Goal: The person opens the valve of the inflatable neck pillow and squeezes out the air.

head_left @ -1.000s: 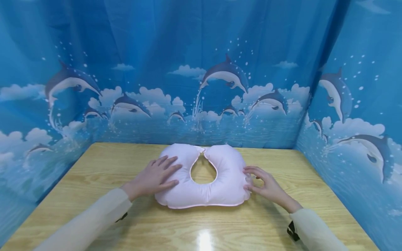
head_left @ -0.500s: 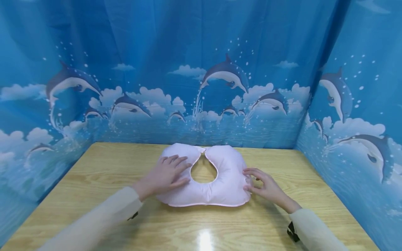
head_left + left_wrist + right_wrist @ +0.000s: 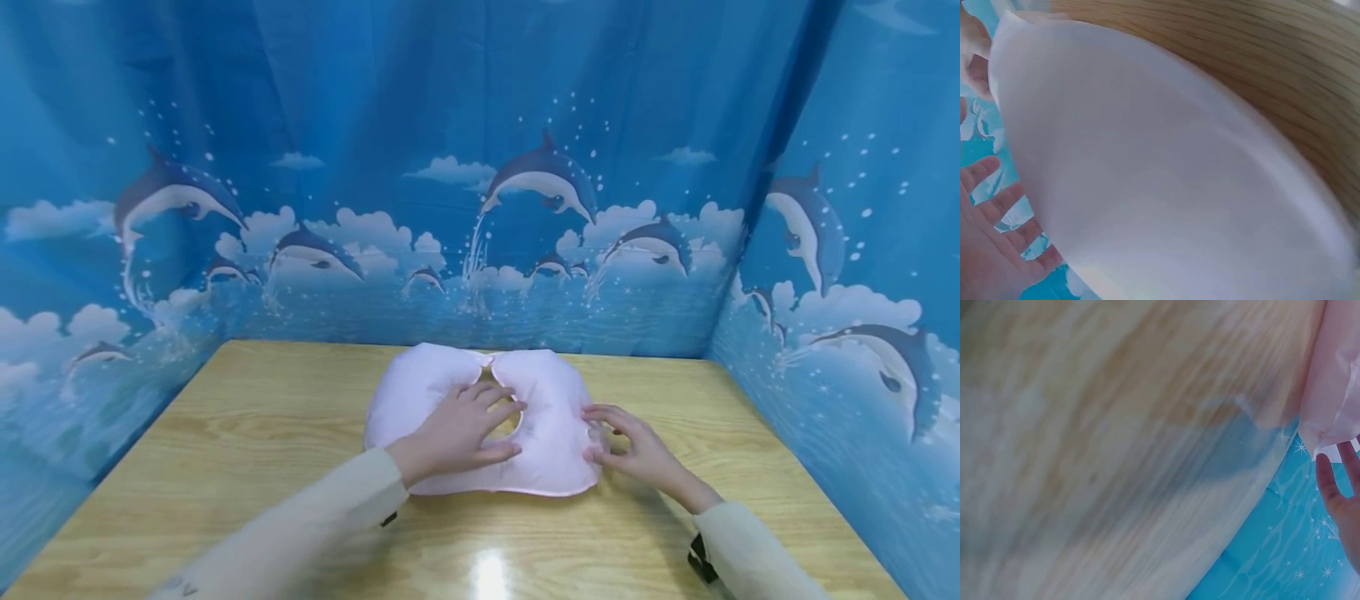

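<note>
One spread left hand has shifted over the middle of the pink neck pillow, nearer the right hand, pinching or not we cannot tell.

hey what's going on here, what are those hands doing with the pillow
A person has both hands at a pale pink neck pillow lying on a wooden table, in front of a blue dolphin curtain. The left hand, fingers spread, is over the pillow's central hole; whether it touches the fabric is hard to tell. The right hand has its thumb and fingertips at the pillow's right edge. The pillow lies flat, its two ends close together at the far side.
</note>
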Tool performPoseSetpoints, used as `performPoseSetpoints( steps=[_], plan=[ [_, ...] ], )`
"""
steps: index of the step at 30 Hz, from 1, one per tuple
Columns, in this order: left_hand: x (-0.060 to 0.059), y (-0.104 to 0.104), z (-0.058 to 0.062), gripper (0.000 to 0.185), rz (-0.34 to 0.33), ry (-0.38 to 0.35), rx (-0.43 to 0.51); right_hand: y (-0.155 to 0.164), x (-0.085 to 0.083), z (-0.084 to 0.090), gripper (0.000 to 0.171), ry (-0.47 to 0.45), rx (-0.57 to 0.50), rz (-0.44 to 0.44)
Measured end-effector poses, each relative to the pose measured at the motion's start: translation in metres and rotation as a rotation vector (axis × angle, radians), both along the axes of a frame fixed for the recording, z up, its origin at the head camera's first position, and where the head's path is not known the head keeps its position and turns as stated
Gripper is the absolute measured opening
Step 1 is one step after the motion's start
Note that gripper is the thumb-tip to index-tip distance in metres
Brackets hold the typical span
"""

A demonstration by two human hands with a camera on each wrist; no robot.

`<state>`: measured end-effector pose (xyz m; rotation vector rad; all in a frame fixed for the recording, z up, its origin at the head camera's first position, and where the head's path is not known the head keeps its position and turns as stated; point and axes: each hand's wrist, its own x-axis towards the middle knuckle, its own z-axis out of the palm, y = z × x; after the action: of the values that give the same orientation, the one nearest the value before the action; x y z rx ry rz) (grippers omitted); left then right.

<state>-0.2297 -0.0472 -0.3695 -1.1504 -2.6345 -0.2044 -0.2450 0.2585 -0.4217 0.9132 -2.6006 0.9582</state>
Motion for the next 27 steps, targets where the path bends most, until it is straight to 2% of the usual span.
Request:
performPoseSetpoints(
  steps=[7, 10, 15, 22, 27],
  plan=[
    [-0.004, 0.03, 0.0, 0.06, 0.03, -0.034, -0.044, 0.002, 0.0, -0.003, 0.052, -0.04, -0.004, 0.012],
    [-0.006, 0.041, -0.003, 0.06, 0.026, -0.055, -0.039, 0.002, 0.0, -0.004, 0.051, -0.048, -0.005, 0.013],
    [-0.008, 0.056, -0.01, 0.062, 0.041, -0.05, -0.043, 0.001, 0.0, -0.005, 0.051, -0.049, -0.011, 0.013],
    [-0.011, 0.064, -0.022, 0.062, 0.057, -0.023, -0.097, 0.001, 0.0, -0.007, 0.051, -0.062, -0.018, 0.015],
    [-0.013, 0.064, -0.027, 0.06, 0.059, -0.017, -0.093, 0.002, 0.0, -0.008, 0.05, -0.072, -0.02, 0.02]
  ],
)
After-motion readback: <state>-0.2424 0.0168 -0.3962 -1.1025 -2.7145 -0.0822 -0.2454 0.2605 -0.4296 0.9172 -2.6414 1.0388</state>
